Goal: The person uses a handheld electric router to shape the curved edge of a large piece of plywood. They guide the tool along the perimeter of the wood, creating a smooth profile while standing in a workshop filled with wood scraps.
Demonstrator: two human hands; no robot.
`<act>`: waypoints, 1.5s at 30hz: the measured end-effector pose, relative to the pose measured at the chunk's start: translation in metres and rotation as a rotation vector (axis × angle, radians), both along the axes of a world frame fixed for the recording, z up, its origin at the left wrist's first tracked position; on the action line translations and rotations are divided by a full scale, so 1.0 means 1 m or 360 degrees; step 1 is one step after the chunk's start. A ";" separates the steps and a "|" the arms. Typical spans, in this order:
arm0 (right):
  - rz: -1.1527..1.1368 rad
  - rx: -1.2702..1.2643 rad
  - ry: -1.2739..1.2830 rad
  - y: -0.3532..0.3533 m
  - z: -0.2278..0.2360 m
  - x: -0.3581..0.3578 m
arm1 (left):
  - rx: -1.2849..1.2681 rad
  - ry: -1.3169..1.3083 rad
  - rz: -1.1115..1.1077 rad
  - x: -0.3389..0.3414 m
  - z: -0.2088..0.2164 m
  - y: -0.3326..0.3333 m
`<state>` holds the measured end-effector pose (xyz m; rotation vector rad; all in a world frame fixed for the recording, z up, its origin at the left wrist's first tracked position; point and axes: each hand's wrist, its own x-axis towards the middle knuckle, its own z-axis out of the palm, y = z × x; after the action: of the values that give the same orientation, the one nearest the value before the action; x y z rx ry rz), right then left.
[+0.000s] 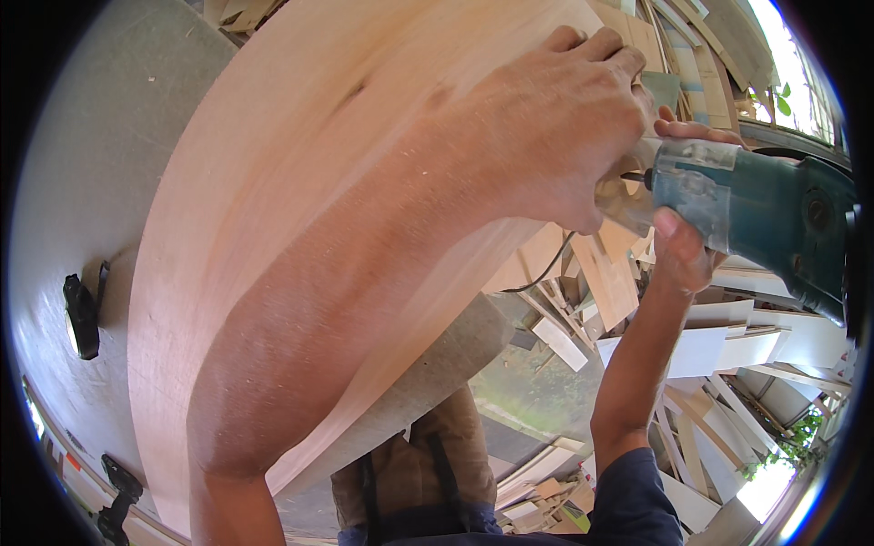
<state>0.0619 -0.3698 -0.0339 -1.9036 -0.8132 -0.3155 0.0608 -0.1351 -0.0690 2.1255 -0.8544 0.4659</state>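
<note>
A large pale curved wooden board (pixel 273 182) lies across the work surface in front of me. My left forearm reaches over it to its right edge. There my left hand (pixel 583 118) is closed at the clear base of a teal trim router (pixel 774 209), thumb against the base, fingers bent over; their tips are hidden. My right hand (pixel 687 250) wraps the router body from below, its thumb on the near side and fingers showing on the far side. The router lies sideways, its dark collet (pixel 635 176) pointing left toward the board's edge. The cutting tip is hidden.
A grey table (pixel 100 182) supports the board. On its left lie a small black device (pixel 82 314) and a black clamp-like tool (pixel 118 487). Wood offcuts (pixel 728 337) pile up at right, with more boards behind. A dark cord (pixel 551 268) hangs below the board's edge.
</note>
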 end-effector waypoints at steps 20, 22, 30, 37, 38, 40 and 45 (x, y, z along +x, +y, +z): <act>0.0130 -0.0244 -0.0081 0.012 0.012 -0.006 | -0.0026 -0.0047 -0.0029 0.000 -0.006 0.008; 0.0073 -0.0147 -0.0049 0.013 0.008 -0.009 | 0.0011 -0.0056 -0.0020 -0.001 -0.004 0.007; -0.0055 0.0017 0.0022 0.007 -0.001 -0.005 | 0.0029 0.0028 0.0017 -0.004 -0.001 0.003; -0.0002 -0.0050 -0.0004 0.009 0.001 -0.004 | -0.0071 0.0008 -0.0018 -0.001 -0.004 0.005; 0.0014 -0.0038 -0.0017 0.012 0.001 -0.004 | -0.0051 0.0001 -0.0006 -0.001 -0.003 0.007; 0.0025 -0.0015 -0.0022 0.016 0.000 -0.005 | -0.0014 -0.0011 0.0015 -0.001 -0.002 0.008; -0.0039 0.0006 0.0046 0.022 0.000 -0.017 | -0.0039 0.0063 -0.0048 -0.002 -0.002 0.010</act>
<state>0.0449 -0.3482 -0.0334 -1.9118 -0.7702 -0.3033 0.0584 -0.1255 -0.0709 2.0897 -0.8527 0.4152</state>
